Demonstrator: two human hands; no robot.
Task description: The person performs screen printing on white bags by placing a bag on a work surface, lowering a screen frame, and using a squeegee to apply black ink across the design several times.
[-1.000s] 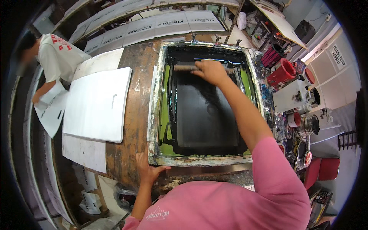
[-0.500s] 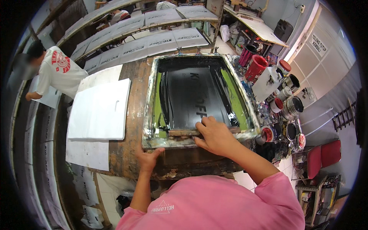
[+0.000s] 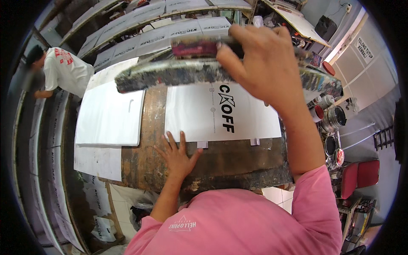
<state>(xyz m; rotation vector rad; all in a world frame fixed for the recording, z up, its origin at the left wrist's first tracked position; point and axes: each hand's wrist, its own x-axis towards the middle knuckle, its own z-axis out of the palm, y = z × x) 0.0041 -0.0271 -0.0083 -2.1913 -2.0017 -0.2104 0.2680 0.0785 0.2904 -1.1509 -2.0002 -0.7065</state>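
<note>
Worker's L hand [image 3: 177,159], 7 o'clock, fingers spread on printed sheet [image 3: 193,114] & table [image 3: 238,163]; R hand [image 3: 265,66], 1 o'clock, clasping tilted frame [image 3: 174,75]; paper stack [image 3: 108,112], 9 o'clock.

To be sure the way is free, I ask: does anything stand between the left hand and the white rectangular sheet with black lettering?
Nothing visible does: the left hand lies spread at the near left corner of the sheet. The multicoloured, paint-crusted frame, raised in the right hand, only hides the far part.
</note>
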